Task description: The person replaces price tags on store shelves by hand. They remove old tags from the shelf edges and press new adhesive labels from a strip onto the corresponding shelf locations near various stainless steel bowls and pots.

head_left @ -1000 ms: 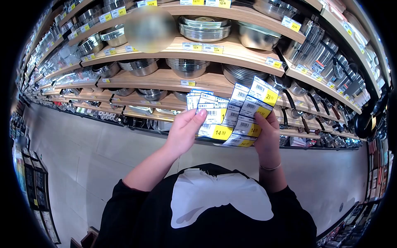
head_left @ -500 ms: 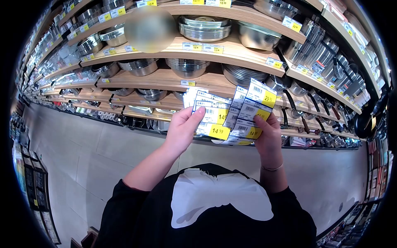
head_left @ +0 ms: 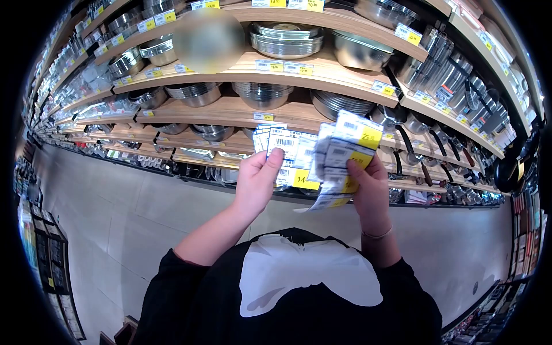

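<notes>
My left hand (head_left: 257,178) pinches a bunch of price labels (head_left: 287,146), white and yellow with blue borders and barcodes; the front one reads 14 and a blurred remainder. Its thumb presses on the front label. My right hand (head_left: 369,181) grips a second fan of price labels (head_left: 339,152), smeared by motion, with the thumb across their yellow parts. Both bunches are held close together in front of the shelves, and their inner edges overlap in view. The fingers behind the labels are hidden.
Wooden shelves (head_left: 218,63) ahead carry stacked metal bowls (head_left: 261,95), a steel basin (head_left: 361,50) and shallow pans (head_left: 286,43). Pans with dark handles (head_left: 405,141) stick out at the right. Price tags line the shelf edges. Pale floor (head_left: 167,201) lies below; a dark rack (head_left: 49,247) stands at left.
The right hand's labels have shifted and tilted, becoming blurred. Fewer labels now show in the left bunch, with one front label more exposed. Both hands stay in nearly the same place.
</notes>
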`<state>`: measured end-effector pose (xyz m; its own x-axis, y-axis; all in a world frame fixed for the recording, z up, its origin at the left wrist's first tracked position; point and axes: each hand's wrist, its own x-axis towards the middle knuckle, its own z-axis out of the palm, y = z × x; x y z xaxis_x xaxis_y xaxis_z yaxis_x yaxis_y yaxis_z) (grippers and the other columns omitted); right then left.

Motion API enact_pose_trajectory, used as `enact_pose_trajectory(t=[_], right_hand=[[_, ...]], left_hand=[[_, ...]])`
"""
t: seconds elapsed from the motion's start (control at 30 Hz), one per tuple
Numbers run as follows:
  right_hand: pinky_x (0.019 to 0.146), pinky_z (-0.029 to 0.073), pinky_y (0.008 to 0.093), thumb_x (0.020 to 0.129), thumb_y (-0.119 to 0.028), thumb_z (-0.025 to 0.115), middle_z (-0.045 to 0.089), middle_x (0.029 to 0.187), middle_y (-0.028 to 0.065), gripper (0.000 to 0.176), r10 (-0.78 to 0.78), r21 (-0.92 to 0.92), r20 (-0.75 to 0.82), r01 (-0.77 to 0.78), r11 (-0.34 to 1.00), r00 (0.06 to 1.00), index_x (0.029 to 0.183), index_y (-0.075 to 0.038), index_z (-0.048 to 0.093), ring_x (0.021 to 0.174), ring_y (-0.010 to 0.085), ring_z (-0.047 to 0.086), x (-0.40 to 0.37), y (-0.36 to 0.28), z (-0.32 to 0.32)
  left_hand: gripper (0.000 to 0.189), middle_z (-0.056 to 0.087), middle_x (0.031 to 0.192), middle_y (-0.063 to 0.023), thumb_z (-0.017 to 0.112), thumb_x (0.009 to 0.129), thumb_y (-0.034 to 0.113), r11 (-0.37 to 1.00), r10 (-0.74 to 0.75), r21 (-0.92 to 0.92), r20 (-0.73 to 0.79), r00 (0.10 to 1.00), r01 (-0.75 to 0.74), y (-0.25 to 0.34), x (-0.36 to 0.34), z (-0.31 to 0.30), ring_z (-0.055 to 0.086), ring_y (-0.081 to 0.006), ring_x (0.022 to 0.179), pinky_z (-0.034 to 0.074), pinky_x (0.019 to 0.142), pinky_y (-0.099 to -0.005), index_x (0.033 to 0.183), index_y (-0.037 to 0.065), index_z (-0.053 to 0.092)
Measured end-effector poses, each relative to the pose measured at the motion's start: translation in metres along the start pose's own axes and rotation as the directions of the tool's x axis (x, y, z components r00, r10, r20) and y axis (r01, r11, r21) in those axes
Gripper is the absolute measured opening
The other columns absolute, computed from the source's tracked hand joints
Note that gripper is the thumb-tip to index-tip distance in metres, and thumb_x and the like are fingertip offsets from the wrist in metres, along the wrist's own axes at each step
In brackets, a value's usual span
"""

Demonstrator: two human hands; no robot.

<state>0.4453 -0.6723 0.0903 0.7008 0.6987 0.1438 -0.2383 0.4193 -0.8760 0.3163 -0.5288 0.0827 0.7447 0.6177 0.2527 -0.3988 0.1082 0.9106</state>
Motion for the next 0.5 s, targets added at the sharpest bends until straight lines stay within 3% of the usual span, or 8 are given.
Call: enact_pose_trajectory(t=[0.1,0.23,0.3,0.33,0.4,0.5], right_hand=[[0.073,0.045,0.026,0.077,-0.001,0.051,0.056,0.092,0.0105,0.019,-0.027,0.013,-0.043,0.027,1.0,0.999,0.096,0.002,0.048,0.081,0.015,0.055,0.003,-0.009,-0.009],[0.074,0.045,0.0275,0.077,0.0,0.05,0.056,0.092,0.0114,0.02,-0.054,0.025,-0.074,0.056,0.998,0.996,0.097,0.003,0.046,0.082,0.0167,0.055,0.003,-0.007,-0.014],[0.075,0.045,0.0281,0.076,0.0,0.05,0.055,0.093,0.0115,0.021,-0.063,0.022,-0.073,0.065,0.998,0.995,0.097,0.003,0.046,0.083,0.0172,0.055,0.002,-0.008,-0.012],[0.075,0.045,0.0281,0.076,0.0,0.05,0.055,0.093,0.0115,0.021,-0.063,0.022,-0.073,0.065,0.998,0.995,0.097,0.003,0.046,0.083,0.0172,0.055,0.001,-0.008,-0.013],[0.077,0.044,0.0288,0.076,0.001,0.05,0.055,0.094,0.0117,0.022,-0.052,0.021,-0.084,0.054,0.998,0.995,0.098,0.003,0.045,0.085,0.0178,0.055,0.001,-0.008,-0.013],[0.078,0.043,0.0292,0.076,0.002,0.049,0.054,0.095,0.012,0.023,-0.073,0.042,-0.059,0.075,0.996,0.996,0.099,0.003,0.044,0.085,0.0182,0.054,0.0,-0.009,-0.013]], left_hand=[[0.04,0.058,0.079,-0.0049,0.036,0.088,0.031,0.997,-0.021,-0.071,-0.07,0.997,0.016,0.007,0.001,0.007,0.05,-0.0053,0.069,0.04,0.061,-0.0191,0.086,-0.003,0.056],[0.041,0.057,0.079,-0.0051,0.034,0.088,0.031,0.998,-0.025,-0.06,-0.046,0.999,0.022,0.002,0.002,0.001,0.049,-0.0055,0.069,0.04,0.061,-0.0192,0.086,-0.004,0.055],[0.039,0.056,0.093,-0.0109,0.033,0.088,0.029,0.999,-0.045,-0.012,0.002,0.999,0.045,0.0,0.003,-0.005,0.055,-0.0144,0.082,0.043,0.074,-0.0256,0.095,-0.005,0.05],[0.039,0.056,0.093,-0.0109,0.033,0.088,0.029,0.999,-0.045,-0.012,0.002,0.999,0.045,0.001,0.003,-0.003,0.055,-0.0144,0.082,0.043,0.074,-0.0256,0.095,-0.005,0.05],[0.04,0.057,0.078,-0.0045,0.034,0.088,0.03,0.999,-0.001,-0.038,-0.041,0.999,0.0,0.005,0.003,0.002,0.048,-0.0047,0.067,0.039,0.059,-0.0186,0.085,-0.003,0.056],[0.04,0.057,0.076,-0.0038,0.034,0.088,0.031,0.999,0.008,-0.033,-0.053,0.999,-0.01,0.006,0.004,0.003,0.047,-0.0041,0.065,0.038,0.057,-0.0182,0.083,-0.003,0.056]])
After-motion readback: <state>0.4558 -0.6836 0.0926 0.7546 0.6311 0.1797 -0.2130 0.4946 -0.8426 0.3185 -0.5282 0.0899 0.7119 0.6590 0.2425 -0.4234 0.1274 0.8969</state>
